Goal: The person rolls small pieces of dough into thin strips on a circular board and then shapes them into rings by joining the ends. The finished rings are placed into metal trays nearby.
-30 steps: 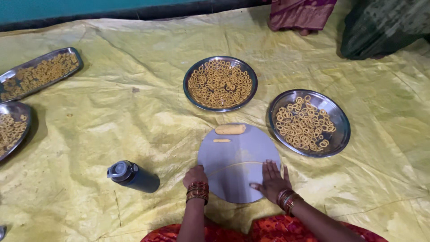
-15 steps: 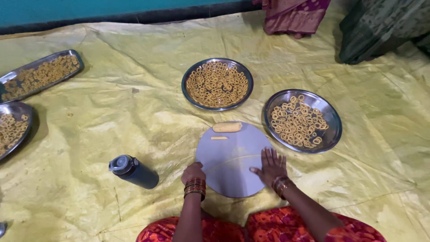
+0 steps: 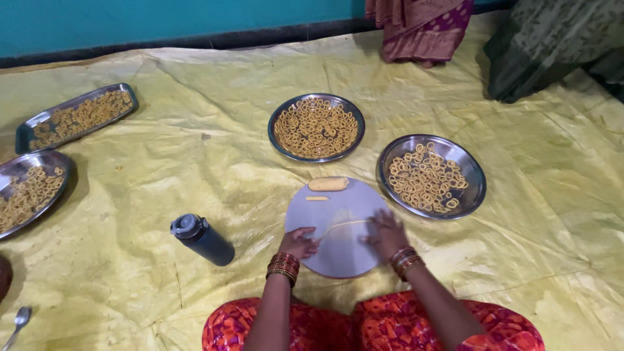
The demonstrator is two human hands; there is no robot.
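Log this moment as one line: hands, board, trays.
left hand: on round board | right hand: rolling thin dough strand | dough lump: board's far edge | two round trays: ring-filled

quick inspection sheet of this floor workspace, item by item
surface: yellow sheet, wrinkled, covering the floor
job's things: round board with thin dough strand, dough log at its far edge
clutter: four metal trays of dough rings, dark bottle lying down, spoon
grippers: left hand and right hand on the board, at the strand
cables: nothing seen
surroundings: teal wall, other people's garments
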